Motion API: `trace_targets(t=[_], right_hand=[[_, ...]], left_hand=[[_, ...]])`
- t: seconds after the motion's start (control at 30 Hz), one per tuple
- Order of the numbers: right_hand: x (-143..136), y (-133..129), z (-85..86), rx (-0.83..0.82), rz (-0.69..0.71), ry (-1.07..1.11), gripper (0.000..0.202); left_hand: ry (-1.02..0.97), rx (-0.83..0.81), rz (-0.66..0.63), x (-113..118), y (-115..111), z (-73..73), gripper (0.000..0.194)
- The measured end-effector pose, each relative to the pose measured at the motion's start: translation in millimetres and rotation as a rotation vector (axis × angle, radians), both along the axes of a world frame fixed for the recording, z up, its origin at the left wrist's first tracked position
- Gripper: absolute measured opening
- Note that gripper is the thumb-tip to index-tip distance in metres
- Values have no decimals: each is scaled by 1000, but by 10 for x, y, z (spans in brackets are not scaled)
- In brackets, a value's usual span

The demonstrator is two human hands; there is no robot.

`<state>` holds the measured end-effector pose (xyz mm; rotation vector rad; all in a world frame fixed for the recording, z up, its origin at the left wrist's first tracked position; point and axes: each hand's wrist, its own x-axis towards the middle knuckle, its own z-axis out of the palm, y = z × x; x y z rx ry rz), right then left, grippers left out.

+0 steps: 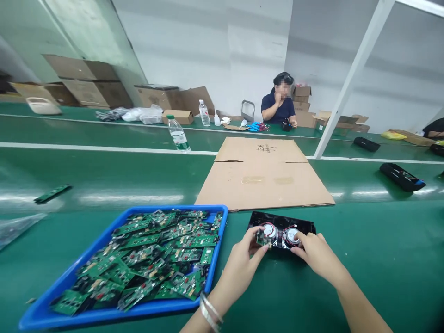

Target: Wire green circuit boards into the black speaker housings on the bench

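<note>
Pinched in the left hand (243, 259), a small circuit board (262, 238) is being seated into the black speaker housing (280, 230), which is steadied by right hand (317, 254) fingertips; careful alignment is needed next.

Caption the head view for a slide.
Left hand holds a small circuit board over a black speaker housing; right hand steadies it.

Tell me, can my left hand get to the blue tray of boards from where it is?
Probably yes. The left hand holds a small board at the black housing, and the blue tray lies right beside it, with nothing between.
</note>
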<state>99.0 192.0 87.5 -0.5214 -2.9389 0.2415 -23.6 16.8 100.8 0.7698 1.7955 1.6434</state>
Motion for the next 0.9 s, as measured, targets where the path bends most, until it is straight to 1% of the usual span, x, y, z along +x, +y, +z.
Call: trace_targets(t=[0.07, 0.1, 0.17, 0.23, 0.33, 0.43, 0.5, 0.57, 0.6, 0.63, 0.67, 0.8, 0.9], right_hand=[[-47, -53, -3, -2, 24, 14, 6], [-81, -66, 3, -19, 32, 29, 9], [-162, -66, 20, -83, 48, 83, 16], [-252, -56, 36, -182, 63, 154, 17], [-379, -74, 53, -354, 109, 212, 17], [-464, -120, 40, -500, 150, 258, 16], [-495, -134, 9, -646, 134, 271, 15], [-510, -123, -26, -796, 82, 262, 12], [-514, -110, -40, -835, 57, 261, 11], [-517, -94, -50, -841, 41, 269, 9], [-518, -78, -56, -813, 42, 284, 8], [-521, -40, -73, -592, 122, 319, 15], [-521, -48, -116, -461, 187, 321, 14]], left_hand=[[185, -107, -5, -55, 152, 32, 32], [251, -157, -9, -80, 211, 37, 33], [295, -203, -18, -118, 290, 26, 34], [252, -194, -29, -141, 324, -3, 34], [116, -162, -36, -161, 325, -45, 33], [-20, -117, -23, -184, 309, -52, 32], [-89, -96, -5, -204, 302, -46, 33], [-132, -85, 14, -220, 300, -41, 34], [-142, -83, 22, -224, 302, -42, 34], [-148, -83, 28, -226, 304, -43, 35], [-150, -89, 33, -225, 307, -45, 35], [-140, -132, 41, -207, 320, -54, 36], [-145, -120, 39, -198, 325, -62, 37]])
